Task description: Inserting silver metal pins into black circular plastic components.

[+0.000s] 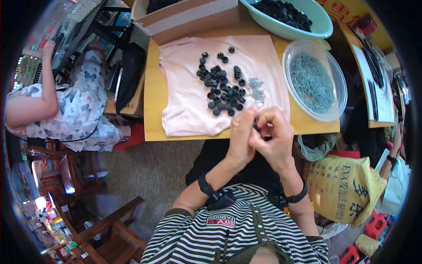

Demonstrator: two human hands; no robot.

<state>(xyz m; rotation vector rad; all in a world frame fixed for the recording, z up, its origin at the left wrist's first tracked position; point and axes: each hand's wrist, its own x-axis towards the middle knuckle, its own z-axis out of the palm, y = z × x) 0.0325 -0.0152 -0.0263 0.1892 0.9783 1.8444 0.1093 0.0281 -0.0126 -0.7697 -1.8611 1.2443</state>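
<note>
Close together at the table's front edge, my two hands have their fingers curled in. My left hand [241,136] is closed, its fingertips meeting those of my right hand [274,136], which is pinched shut. A small dark bit shows between them, but the fingers hide most of it. Just beyond lie many small round black caps [222,88], some with their hollow side up, scattered on a pale pink cloth [184,110]. Beside the caps is a little heap of small clear bluish pieces [256,83], reaching toward my fingertips.
A clear round tub [343,94] of bluish pieces stands at the table's right. Behind it is a pale green basin [323,26] of black parts, and at the back left a cardboard box [193,20]. Another person [39,105] sits at left; a yellow sack [343,189] stands at right.
</note>
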